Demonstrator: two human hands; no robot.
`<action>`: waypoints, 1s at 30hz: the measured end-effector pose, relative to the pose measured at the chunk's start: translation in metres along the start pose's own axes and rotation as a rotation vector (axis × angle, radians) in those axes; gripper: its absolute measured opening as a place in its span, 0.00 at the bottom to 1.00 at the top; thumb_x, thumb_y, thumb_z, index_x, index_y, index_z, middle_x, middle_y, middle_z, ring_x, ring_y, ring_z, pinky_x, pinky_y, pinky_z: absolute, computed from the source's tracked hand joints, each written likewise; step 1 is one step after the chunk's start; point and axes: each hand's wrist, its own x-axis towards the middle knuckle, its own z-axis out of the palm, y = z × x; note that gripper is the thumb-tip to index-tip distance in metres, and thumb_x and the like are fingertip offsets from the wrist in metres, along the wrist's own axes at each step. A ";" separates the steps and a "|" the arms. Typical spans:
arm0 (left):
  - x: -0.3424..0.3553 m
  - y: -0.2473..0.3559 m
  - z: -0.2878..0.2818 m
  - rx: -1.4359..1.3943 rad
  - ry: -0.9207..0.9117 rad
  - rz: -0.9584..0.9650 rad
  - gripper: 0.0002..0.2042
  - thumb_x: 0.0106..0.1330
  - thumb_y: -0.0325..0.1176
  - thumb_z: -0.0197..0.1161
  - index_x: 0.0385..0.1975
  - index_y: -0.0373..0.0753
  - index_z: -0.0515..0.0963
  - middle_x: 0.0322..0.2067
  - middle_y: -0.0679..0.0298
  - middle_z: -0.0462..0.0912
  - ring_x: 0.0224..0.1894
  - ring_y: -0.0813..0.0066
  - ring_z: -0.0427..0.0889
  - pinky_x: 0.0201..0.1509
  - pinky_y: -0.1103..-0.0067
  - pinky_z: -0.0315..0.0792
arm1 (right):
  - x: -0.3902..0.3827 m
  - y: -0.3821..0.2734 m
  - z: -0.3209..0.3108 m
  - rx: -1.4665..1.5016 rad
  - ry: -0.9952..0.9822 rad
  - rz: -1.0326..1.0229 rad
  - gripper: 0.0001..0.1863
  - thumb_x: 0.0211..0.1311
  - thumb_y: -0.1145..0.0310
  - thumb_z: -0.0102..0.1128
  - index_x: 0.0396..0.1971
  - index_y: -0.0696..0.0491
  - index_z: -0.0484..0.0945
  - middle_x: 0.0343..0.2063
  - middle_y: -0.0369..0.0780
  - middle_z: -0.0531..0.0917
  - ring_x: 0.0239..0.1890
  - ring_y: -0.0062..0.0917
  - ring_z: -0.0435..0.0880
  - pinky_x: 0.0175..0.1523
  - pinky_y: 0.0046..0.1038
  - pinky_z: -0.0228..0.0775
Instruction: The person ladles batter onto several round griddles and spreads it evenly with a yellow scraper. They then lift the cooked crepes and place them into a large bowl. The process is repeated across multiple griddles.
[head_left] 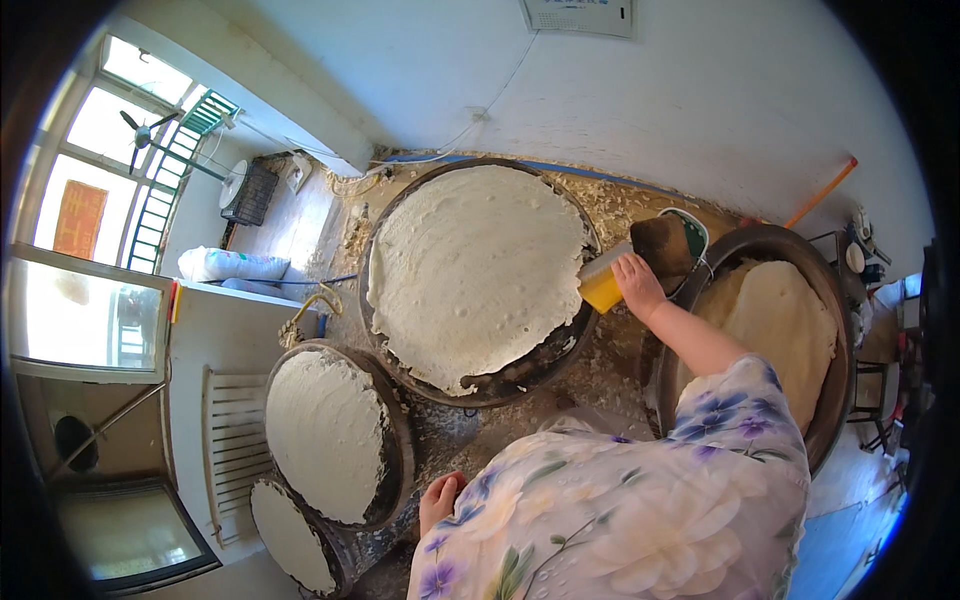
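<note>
My right hand [640,286] grips a yellow-and-grey block-like scraper [601,286] at the right edge of the largest round griddle. A thin pale sheet of batter [480,270] covers most of this griddle [520,378], its lower edge ragged over the dark metal. My left hand [440,499] hangs low beside my body, fingers curled, with nothing visible in them. It is nearest to a second griddle [400,440], coated with whiter batter [325,435]. Below that lies a smaller griddle, partly hidden, with another pale sheet [290,535].
A big brown basin [838,400] at my right holds a pale dough-like mass [780,325]. Between it and the griddle stands a bucket [697,240] with a brown board-like piece [664,248]. Pale flakes litter the ledge. A fan [145,138] and white sacks [232,265] are far left.
</note>
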 end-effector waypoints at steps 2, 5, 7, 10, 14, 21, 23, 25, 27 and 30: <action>-0.001 -0.004 -0.001 0.006 0.031 -0.015 0.13 0.64 0.35 0.53 0.41 0.31 0.75 0.35 0.61 0.79 0.36 0.75 0.77 0.41 0.81 0.70 | 0.031 0.014 0.016 -0.032 0.080 -0.023 0.15 0.50 0.71 0.46 0.40 0.58 0.69 0.39 0.42 0.71 0.48 0.32 0.68 0.57 0.31 0.57; -0.001 -0.007 0.003 -0.035 0.061 -0.090 0.13 0.63 0.35 0.54 0.41 0.31 0.75 0.36 0.60 0.79 0.37 0.74 0.77 0.43 0.80 0.70 | 0.078 0.033 0.044 -0.041 0.052 -0.016 0.15 0.51 0.71 0.46 0.41 0.58 0.69 0.40 0.42 0.72 0.49 0.31 0.68 0.58 0.31 0.57; -0.003 -0.007 0.008 -0.046 0.070 -0.156 0.13 0.63 0.35 0.54 0.41 0.31 0.75 0.37 0.59 0.79 0.38 0.74 0.77 0.44 0.80 0.70 | 0.112 0.043 0.063 -0.047 -0.006 0.024 0.15 0.52 0.71 0.45 0.40 0.58 0.69 0.43 0.43 0.72 0.49 0.32 0.68 0.57 0.31 0.60; -0.003 -0.005 0.012 -0.092 0.047 -0.224 0.13 0.64 0.34 0.53 0.41 0.31 0.74 0.36 0.60 0.78 0.37 0.76 0.77 0.42 0.81 0.71 | 0.170 0.052 0.086 -0.026 -0.078 0.109 0.12 0.52 0.72 0.45 0.38 0.57 0.70 0.42 0.43 0.73 0.46 0.33 0.71 0.52 0.31 0.64; 0.016 -0.002 0.003 -0.035 -0.043 -0.227 0.12 0.64 0.35 0.51 0.40 0.33 0.75 0.34 0.62 0.79 0.35 0.77 0.77 0.39 0.82 0.71 | 0.242 0.060 0.087 0.026 -0.352 0.328 0.11 0.52 0.75 0.46 0.36 0.56 0.72 0.39 0.45 0.76 0.42 0.35 0.75 0.47 0.34 0.69; 0.130 0.009 -0.012 -0.195 0.111 -0.018 0.17 0.62 0.41 0.56 0.45 0.37 0.70 0.29 0.68 0.74 0.28 0.80 0.73 0.30 0.82 0.69 | 0.237 0.047 0.036 0.574 0.098 0.461 0.15 0.50 0.78 0.47 0.39 0.55 0.74 0.39 0.48 0.77 0.45 0.42 0.74 0.48 0.36 0.68; 0.168 0.022 -0.014 -0.227 0.113 -0.010 0.18 0.61 0.41 0.55 0.46 0.37 0.68 0.30 0.69 0.73 0.31 0.80 0.72 0.32 0.82 0.69 | 0.201 0.032 0.025 0.696 0.145 0.487 0.17 0.52 0.78 0.47 0.44 0.54 0.72 0.42 0.48 0.76 0.47 0.41 0.74 0.49 0.36 0.67; 0.203 0.037 -0.006 -0.368 0.252 -0.097 0.17 0.60 0.42 0.58 0.43 0.38 0.70 0.30 0.69 0.71 0.31 0.81 0.71 0.33 0.80 0.69 | 0.158 0.023 0.013 0.669 0.171 0.436 0.18 0.53 0.78 0.48 0.46 0.53 0.71 0.43 0.47 0.76 0.47 0.40 0.74 0.50 0.34 0.66; 0.226 0.052 -0.001 -0.360 0.281 -0.126 0.20 0.59 0.41 0.58 0.47 0.35 0.70 0.32 0.66 0.73 0.32 0.78 0.72 0.32 0.81 0.69 | 0.110 0.016 -0.001 0.699 0.236 0.362 0.16 0.54 0.78 0.49 0.45 0.55 0.71 0.44 0.47 0.76 0.48 0.39 0.74 0.50 0.33 0.66; 0.242 0.070 0.007 -0.249 0.305 -0.135 0.17 0.59 0.40 0.58 0.43 0.34 0.72 0.27 0.66 0.73 0.27 0.78 0.71 0.30 0.81 0.67 | 0.054 0.008 -0.021 0.766 0.214 0.354 0.19 0.53 0.81 0.49 0.46 0.55 0.70 0.44 0.45 0.76 0.47 0.37 0.74 0.51 0.30 0.65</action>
